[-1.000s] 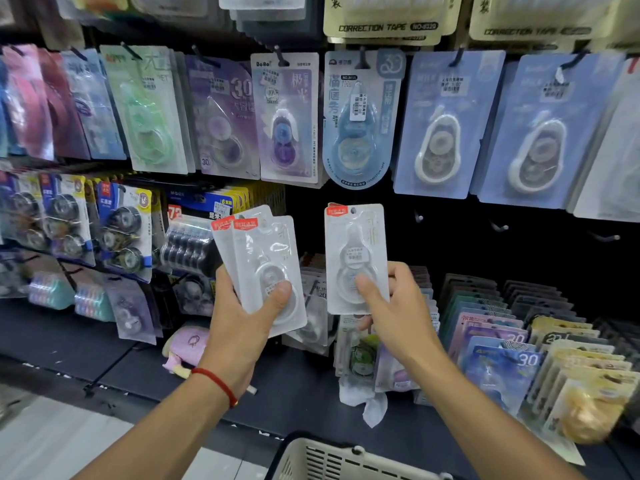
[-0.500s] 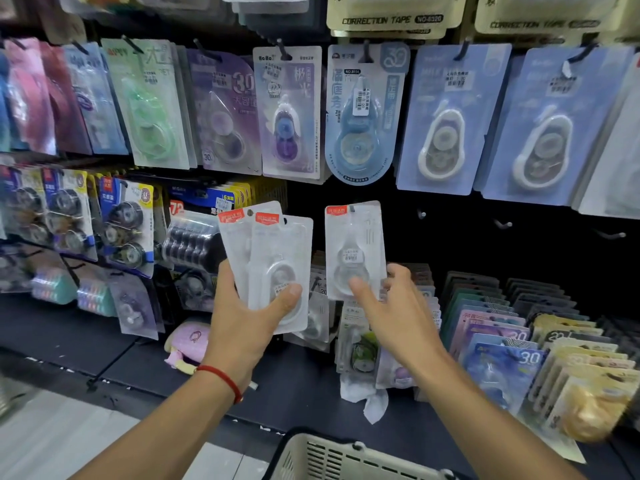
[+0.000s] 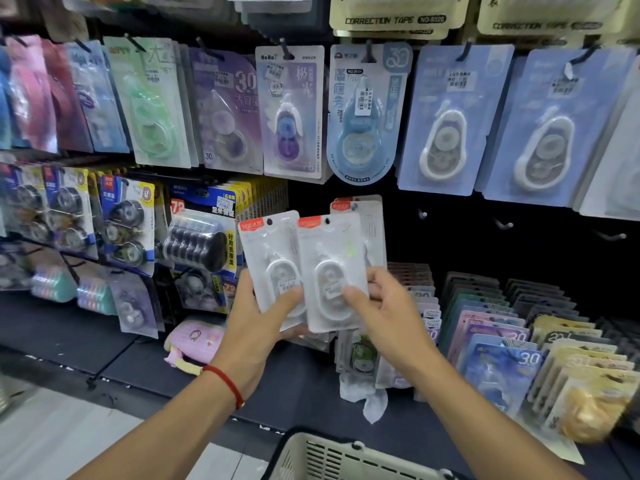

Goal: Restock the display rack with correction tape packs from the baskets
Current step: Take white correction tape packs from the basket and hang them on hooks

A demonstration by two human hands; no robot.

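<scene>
While one white pack (image 3: pixel 360 226) already hangs on the rack, the left hand (image 3: pixel 256 320) grips another pack (image 3: pixel 268 261) and the right hand (image 3: pixel 384 306) pinches a second (image 3: pixel 332 271). Bare hooks (image 3: pixel 502 223) and the basket (image 3: pixel 346 455) below suggest plenty of restocking is left.

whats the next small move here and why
Probably draw the front white pack out of the left hand with the right hand, then lift it to a bare hook. The right thumb already pinches it, and hooks beside the hung white packs stand free.
</scene>
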